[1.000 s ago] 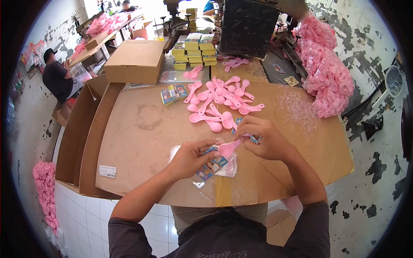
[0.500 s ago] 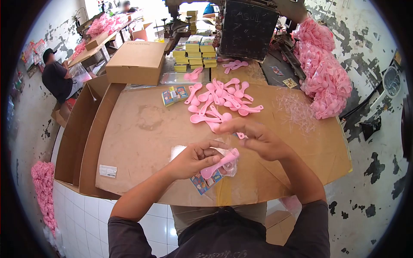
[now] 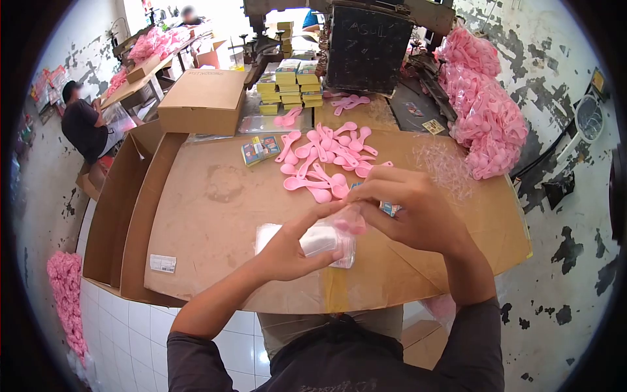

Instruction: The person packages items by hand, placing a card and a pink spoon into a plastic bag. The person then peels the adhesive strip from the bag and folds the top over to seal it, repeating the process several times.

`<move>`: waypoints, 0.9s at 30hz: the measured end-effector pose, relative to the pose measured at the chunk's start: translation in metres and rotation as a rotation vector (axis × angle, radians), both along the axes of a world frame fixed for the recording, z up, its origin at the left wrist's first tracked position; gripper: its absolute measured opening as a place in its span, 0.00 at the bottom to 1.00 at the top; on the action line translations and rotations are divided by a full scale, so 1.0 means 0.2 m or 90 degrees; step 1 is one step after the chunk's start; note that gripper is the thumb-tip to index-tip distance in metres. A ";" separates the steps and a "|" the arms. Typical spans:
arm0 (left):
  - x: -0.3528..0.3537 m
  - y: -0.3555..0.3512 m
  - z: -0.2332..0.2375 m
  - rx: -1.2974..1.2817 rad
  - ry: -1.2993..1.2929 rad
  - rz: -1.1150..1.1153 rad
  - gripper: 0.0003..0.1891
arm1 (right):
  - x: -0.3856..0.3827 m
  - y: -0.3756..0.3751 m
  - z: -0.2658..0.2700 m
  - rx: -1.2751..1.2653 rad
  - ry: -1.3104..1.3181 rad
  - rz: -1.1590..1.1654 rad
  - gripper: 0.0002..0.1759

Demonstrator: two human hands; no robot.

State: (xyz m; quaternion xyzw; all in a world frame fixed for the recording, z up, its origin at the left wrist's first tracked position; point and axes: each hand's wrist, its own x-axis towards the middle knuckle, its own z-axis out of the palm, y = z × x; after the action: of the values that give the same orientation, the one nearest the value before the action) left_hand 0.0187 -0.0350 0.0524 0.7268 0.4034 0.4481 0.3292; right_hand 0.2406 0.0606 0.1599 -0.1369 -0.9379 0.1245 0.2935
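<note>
Gripped at the upper edge between closed thumb and fingertips of the right hand (image 3: 411, 209): clear bag (image 3: 347, 215), with pink spoon (image 3: 353, 226) showing through, raised above the cardboard sheet (image 3: 202, 248). At left hand (image 3: 294, 245), thumb and forefinger spread apart, with forefinger tip near the bag; contact unclear. Behind left hand, on the sheet: stack of clear sleeves (image 3: 319, 242). Farther out: loose pink spoons (image 3: 320, 151), heaped beside a banded card stack (image 3: 260, 151).
</note>
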 end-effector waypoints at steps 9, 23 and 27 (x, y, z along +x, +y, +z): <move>0.06 0.06 0.00 -0.086 -0.154 0.045 0.20 | -0.01 -0.03 -0.06 -0.156 0.113 -0.097 0.09; 0.11 0.02 0.05 -0.055 0.038 0.093 0.33 | -0.08 -0.02 -0.26 0.449 0.039 -0.138 0.09; 0.12 0.00 0.16 -0.105 0.133 0.081 0.28 | -0.08 0.03 -0.28 0.358 0.023 -0.187 0.06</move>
State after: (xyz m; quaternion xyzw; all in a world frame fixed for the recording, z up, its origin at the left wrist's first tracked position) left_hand 0.0419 -0.0340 0.0836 0.7127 0.5165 0.3550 0.3150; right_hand 0.2254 0.0658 0.1030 -0.1819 -0.9003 -0.1812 0.3515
